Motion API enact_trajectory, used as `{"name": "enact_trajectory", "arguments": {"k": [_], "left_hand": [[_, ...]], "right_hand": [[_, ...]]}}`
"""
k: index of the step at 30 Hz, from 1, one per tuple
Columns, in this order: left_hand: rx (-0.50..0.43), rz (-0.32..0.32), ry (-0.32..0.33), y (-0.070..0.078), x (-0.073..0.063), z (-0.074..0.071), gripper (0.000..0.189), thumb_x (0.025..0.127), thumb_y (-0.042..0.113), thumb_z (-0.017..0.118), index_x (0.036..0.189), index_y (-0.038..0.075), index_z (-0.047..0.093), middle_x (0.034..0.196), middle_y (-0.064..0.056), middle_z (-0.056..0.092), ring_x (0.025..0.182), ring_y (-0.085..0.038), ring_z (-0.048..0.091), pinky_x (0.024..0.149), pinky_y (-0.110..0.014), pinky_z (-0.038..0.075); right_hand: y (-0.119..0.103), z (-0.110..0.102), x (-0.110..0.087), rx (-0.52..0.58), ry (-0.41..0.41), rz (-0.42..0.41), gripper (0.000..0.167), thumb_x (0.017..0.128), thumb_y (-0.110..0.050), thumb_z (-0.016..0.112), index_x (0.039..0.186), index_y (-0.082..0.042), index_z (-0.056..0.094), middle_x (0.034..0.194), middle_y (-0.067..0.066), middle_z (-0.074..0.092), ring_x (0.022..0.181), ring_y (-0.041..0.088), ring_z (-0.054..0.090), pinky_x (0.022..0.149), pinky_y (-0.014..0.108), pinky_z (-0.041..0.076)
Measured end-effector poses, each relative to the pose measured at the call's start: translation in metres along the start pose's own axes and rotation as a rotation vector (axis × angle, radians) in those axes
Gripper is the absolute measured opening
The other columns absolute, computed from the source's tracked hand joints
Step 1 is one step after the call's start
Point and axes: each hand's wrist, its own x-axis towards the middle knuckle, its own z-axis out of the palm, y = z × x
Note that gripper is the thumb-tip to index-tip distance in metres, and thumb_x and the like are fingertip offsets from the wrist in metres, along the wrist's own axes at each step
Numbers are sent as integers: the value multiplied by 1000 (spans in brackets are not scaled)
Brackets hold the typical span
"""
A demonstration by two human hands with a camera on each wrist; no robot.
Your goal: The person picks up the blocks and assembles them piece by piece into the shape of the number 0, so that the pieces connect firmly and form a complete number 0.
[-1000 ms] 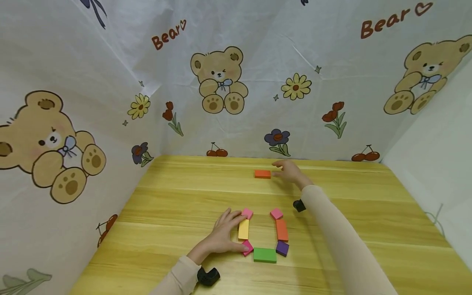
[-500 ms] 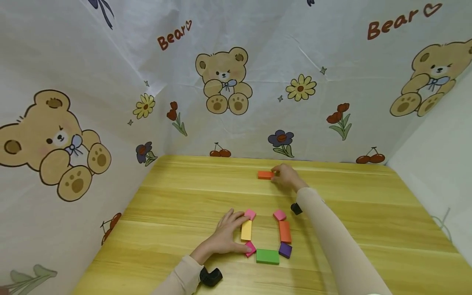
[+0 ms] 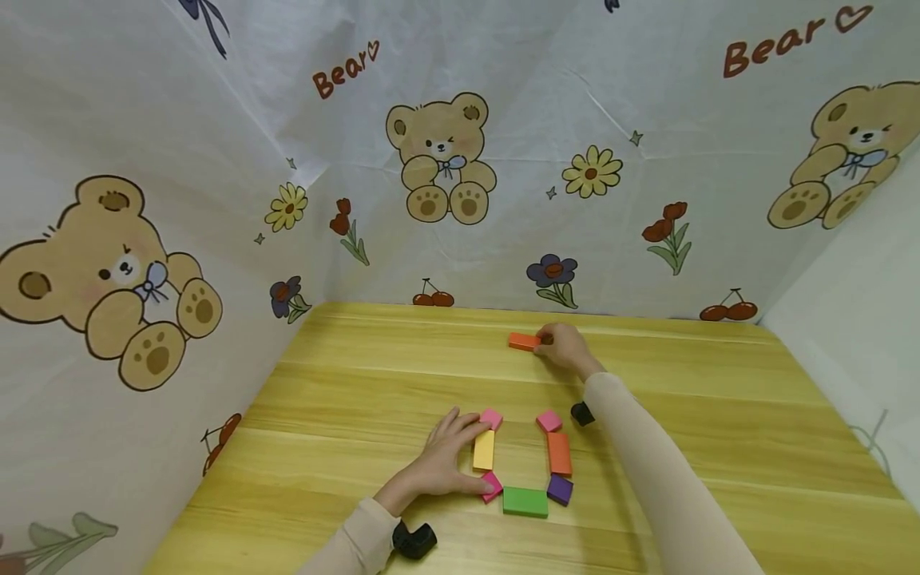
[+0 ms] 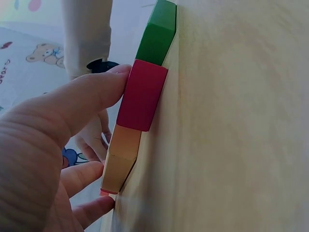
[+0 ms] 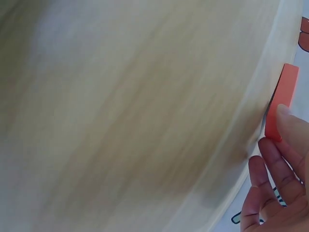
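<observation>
Near the back of the table my right hand (image 3: 568, 348) pinches the right end of an orange-red block (image 3: 524, 342); the thumb lies on that block (image 5: 281, 96) in the right wrist view. At the front, my left hand (image 3: 438, 465) is spread beside a U-shaped row of blocks. Its thumb touches a magenta block (image 4: 143, 95), and a fingertip rests on a pink block (image 3: 492, 418). Between those two lies a yellow block (image 3: 484, 451). A green block (image 3: 525, 502) forms the row's front, followed by a purple block (image 3: 560, 490), an orange block (image 3: 559, 454) and another pink block (image 3: 549, 421).
The wood-grain table (image 3: 374, 359) meets a white cloth backdrop (image 3: 517, 96) printed with bears and flowers, at its back and left. A white wall (image 3: 848, 295) stands at the right. Black wrist mounts (image 3: 414, 541) sit by the cuffs.
My right hand has come down to the orange-red block and taken hold of its right end, which is now slightly turned. The left hand stays by the row; the head view shifts a little.
</observation>
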Motion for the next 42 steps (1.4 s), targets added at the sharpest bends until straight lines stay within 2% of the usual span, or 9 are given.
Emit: {"name": "enact_trajectory", "arguments": {"k": [5, 11, 15, 24, 31, 34, 42], "left_hand": [[1, 2, 0, 0, 0, 1, 89, 73, 43, 83, 149, 20, 42, 157, -9, 31, 150, -39, 3, 113, -69, 6], [15, 2, 2, -3, 0, 1, 90, 73, 44, 83, 148, 20, 42, 157, -8, 31, 150, -39, 4, 114, -69, 6], [22, 3, 8, -4, -1, 0, 90, 73, 45, 84, 149, 20, 42, 157, -8, 31, 150, -39, 4, 114, -68, 6], [1, 0, 6, 0, -3, -2, 90, 73, 43, 84, 148, 17, 43, 157, -9, 31, 150, -41, 4, 113, -70, 6], [2, 4, 2, 1, -2, -3, 90, 73, 43, 84, 148, 17, 42, 157, -9, 31, 150, -41, 3, 113, -70, 6], [6, 9, 3, 0, -1, -3, 90, 73, 43, 84, 149, 17, 42, 157, -9, 31, 150, -41, 3, 113, -70, 6], [13, 15, 2, -3, 1, 1, 90, 73, 44, 84, 149, 18, 42, 157, -7, 31, 150, -40, 3, 113, -70, 6]], "right_hand": [[7, -3, -8, 34, 28, -13, 31, 88, -16, 72, 111, 4, 69, 106, 20, 70, 99, 34, 63, 90, 48, 50], [9, -11, -20, 139, 24, 24, 35, 90, -17, 70, 117, 5, 66, 110, 22, 69, 101, 35, 65, 91, 48, 51], [6, -17, -29, 168, 24, 32, 36, 89, -19, 71, 117, 3, 67, 111, 21, 69, 101, 35, 65, 91, 48, 51], [-4, -27, -52, 170, 33, -35, 32, 87, -16, 74, 112, 2, 71, 106, 19, 72, 93, 30, 66, 84, 45, 53], [-15, -28, -69, 158, -1, -96, 32, 85, -18, 75, 110, 1, 72, 103, 17, 73, 90, 28, 66, 77, 38, 52], [-19, -26, -74, 163, -20, -97, 31, 85, -17, 76, 109, 1, 72, 101, 15, 73, 89, 26, 65, 76, 36, 51], [-24, -18, -88, 164, -79, -29, 28, 84, -15, 76, 109, -3, 73, 97, 9, 73, 88, 20, 63, 75, 33, 50]]}}
